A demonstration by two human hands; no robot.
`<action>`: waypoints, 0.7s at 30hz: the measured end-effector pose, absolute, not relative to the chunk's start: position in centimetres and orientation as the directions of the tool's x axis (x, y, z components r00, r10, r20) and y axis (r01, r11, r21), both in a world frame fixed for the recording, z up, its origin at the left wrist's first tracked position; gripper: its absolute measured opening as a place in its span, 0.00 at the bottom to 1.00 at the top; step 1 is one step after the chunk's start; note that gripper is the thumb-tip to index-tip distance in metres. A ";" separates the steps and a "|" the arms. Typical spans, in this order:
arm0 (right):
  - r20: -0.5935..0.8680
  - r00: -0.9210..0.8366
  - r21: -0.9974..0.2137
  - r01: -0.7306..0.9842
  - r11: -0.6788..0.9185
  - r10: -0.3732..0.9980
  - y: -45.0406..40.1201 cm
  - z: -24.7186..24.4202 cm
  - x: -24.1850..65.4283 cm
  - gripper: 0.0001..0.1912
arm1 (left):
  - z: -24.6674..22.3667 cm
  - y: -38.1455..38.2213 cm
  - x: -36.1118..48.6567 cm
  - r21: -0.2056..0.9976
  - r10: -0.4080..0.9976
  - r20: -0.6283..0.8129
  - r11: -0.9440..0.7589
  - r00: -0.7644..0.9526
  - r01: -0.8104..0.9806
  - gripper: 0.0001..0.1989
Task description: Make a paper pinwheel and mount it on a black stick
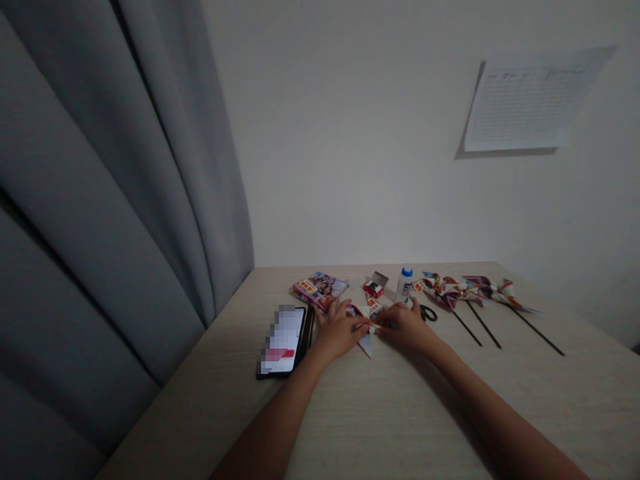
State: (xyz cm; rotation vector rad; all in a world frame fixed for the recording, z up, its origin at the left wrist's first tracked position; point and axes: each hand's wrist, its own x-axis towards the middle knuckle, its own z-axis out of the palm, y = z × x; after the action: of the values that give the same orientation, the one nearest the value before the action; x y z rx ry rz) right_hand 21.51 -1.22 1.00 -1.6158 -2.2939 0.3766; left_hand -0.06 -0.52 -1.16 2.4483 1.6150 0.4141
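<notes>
A colourful printed paper pinwheel (367, 345), its corners folded toward the middle, lies on the table between my hands. My left hand (340, 331) holds the left side of it, thumb near the centre and the other fingers spread forward. From the right, my right hand (404, 325) pinches the paper close to the middle, its fingers bent together. The fingers partly hide the pinwheel's centre, so I cannot make out any small part there. Just behind the paper is a small open red box (374, 287). Black-handled scissors (429, 313) lie beside my right hand, partly covered.
A phone in an open case (283, 343) lies left of my left arm. Behind it is a stack of printed leaflets (320, 289). A blue-capped glue bottle (405, 285) stands at the back. Several pinwheels (447, 293) with black sticks lie right. A grey curtain (125, 167) hangs left.
</notes>
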 end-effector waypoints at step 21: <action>0.103 -0.327 -0.390 0.856 0.341 0.939 -1.4 1.1 21.6 0.14 | -0.9 -0.8 0.3 0.328 0.924 0.122 -0.381 0.361 0.864 0.16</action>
State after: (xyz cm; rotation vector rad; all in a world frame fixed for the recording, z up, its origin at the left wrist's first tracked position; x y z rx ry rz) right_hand 21.56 -1.35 1.09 -1.5985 -2.3002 0.3823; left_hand 0.34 -0.81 -0.86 2.4136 1.6115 0.4244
